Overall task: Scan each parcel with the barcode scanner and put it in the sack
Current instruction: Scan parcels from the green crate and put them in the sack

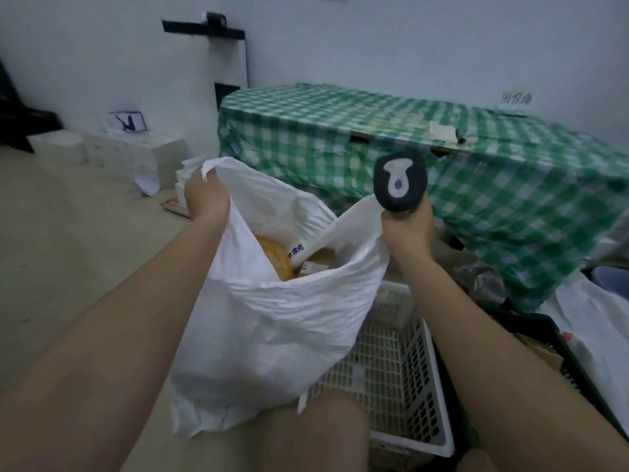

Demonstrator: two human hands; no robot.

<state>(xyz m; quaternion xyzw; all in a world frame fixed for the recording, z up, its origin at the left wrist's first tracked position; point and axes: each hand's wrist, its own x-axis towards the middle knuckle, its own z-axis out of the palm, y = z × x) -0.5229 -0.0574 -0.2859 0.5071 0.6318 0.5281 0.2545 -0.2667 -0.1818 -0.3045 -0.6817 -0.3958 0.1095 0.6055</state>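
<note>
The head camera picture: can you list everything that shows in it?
sack: one, white, centre, held open at its rim
parcels: several inside the sack, one orange-yellow; number unclear
barcode scanner: one, dark with a pale grey patch, in the right hand
crate: one, white slotted plastic, on the floor behind the sack
checked cloth: one, green and white, draped over a long low shape at the back
white boxes: several, by the left wall
left hand: grips the sack's far rim
right hand: holds the scanner and the sack's near rim

A single head-worn wide-angle view is given, aimed forward and down from close above; forearms enter from the lower corners, walls fill the upper frame.
</note>
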